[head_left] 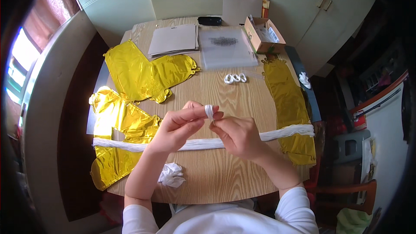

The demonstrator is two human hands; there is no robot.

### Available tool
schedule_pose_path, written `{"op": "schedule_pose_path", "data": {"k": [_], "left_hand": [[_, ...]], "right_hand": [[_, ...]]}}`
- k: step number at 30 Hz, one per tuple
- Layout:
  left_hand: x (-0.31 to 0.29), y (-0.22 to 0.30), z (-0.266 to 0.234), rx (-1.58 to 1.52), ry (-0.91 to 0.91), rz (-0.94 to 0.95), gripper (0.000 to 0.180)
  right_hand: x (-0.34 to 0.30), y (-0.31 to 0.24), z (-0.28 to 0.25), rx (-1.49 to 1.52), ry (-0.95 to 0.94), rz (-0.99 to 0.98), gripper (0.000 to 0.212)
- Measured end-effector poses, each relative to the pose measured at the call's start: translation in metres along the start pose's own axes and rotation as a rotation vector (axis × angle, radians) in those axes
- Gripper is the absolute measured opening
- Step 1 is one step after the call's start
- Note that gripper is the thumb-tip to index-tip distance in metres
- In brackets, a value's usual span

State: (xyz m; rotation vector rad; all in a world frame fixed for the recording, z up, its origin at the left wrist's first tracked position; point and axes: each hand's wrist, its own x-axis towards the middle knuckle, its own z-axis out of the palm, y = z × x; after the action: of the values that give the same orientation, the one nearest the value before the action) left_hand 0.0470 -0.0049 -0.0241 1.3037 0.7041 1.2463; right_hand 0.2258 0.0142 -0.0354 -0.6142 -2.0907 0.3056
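Over the middle of the table, my left hand (180, 125) has a small coil of white string (209, 111) wound around its fingertips. My right hand (238, 135) is closed in a pinch right beside the coil, on the string's end. Its fingertips partly hide what they grip. Beneath both wrists a long bundle of white strings (199, 144) stretches across the table from left to right. Several finished-looking small white string loops (235, 78) lie in a row beyond my hands.
Flat gold foil balloons lie at the left (134, 76) and right (281, 91). Crumpled white tissue (172, 176) sits near the front edge. Farther back are grey-white cards (173, 39), clear plastic sleeves (227, 58), a black case (209, 21) and an open cardboard box (277, 48).
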Motion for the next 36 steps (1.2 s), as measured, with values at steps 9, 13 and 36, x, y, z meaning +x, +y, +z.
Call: {"op": "schedule_pose_path", "data": {"k": [9, 13, 36], "left_hand": [[-0.003, 0.006, -0.005, 0.223, -0.272, -0.067, 0.016], [-0.002, 0.002, -0.006, -0.16, -0.267, -0.247, 0.021], [-0.003, -0.009, 0.003, -0.371, -0.046, -0.16, 0.022]], "right_hand": [[0.006, 0.008, -0.011, 0.135, 0.061, 0.151, 0.009], [0.002, 0.013, -0.003, 0.273, 0.046, 0.261, 0.009], [-0.004, 0.022, 0.009, 0.209, 0.108, 0.267, 0.01]]}}
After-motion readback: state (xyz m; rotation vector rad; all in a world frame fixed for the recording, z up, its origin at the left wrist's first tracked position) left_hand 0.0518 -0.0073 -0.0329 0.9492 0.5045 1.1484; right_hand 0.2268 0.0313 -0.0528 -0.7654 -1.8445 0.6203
